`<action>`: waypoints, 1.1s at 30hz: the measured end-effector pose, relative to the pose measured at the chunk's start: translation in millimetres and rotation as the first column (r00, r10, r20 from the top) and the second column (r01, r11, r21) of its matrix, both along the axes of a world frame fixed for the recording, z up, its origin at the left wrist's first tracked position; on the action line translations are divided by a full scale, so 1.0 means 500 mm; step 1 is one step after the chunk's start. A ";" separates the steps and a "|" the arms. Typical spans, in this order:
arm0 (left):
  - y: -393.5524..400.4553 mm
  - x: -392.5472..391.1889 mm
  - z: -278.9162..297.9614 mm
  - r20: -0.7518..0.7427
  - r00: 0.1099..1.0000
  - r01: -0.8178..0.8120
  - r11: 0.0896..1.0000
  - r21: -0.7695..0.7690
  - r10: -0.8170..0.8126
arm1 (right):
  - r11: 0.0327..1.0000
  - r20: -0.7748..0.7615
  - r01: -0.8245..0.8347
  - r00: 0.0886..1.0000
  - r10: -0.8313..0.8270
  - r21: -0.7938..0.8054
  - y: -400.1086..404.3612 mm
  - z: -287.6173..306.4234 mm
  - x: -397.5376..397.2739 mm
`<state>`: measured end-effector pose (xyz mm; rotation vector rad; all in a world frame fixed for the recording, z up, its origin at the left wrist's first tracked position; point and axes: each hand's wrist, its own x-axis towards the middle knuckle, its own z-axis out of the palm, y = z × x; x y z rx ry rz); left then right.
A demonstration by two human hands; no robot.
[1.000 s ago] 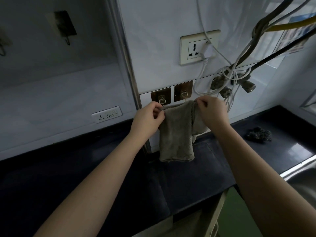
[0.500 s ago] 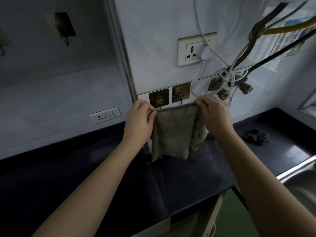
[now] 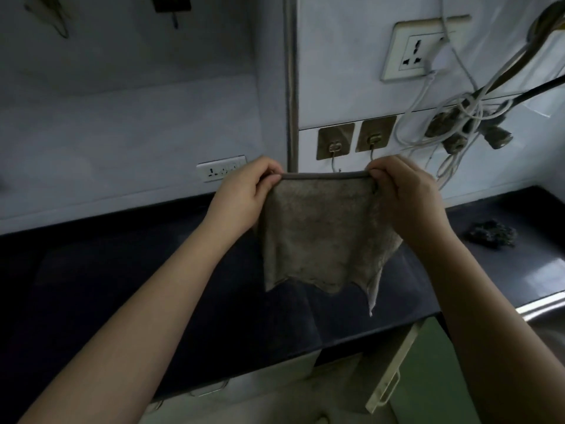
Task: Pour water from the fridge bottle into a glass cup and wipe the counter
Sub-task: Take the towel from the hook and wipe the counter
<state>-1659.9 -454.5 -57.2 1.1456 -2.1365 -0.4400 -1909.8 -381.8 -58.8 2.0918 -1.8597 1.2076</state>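
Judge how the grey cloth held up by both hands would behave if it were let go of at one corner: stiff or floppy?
Likely floppy: the cloth is taut only along the top hem between the left hand and right hand, while its lower edge hangs uneven. Probably light, since fingertip pinches carry it. It looks napped, so unlikely to slip.

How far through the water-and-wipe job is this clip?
Pouring can't be judged: neither bottle nor glass shows. In hand: left hand and right hand each pinch a top corner of the grey terry cloth, stretched below two brass wall hooks. Whether the dark glossy counter is wiped can't be told.
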 end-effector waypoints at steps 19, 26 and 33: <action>0.221 0.567 -0.017 0.013 0.981 -0.195 0.980 0.027 0.195 | 0.676 -0.151 -0.368 0.801 0.579 0.638 0.047 0.025 0.491; 0.297 0.744 -0.029 0.047 0.980 -0.196 0.979 0.065 0.193 | 0.631 -0.105 -0.415 0.777 0.621 0.656 0.063 -0.017 0.633; 0.285 0.842 -0.037 0.159 0.980 -0.147 0.977 0.154 0.122 | 0.574 -0.028 -0.478 0.752 0.659 0.664 0.034 -0.007 0.703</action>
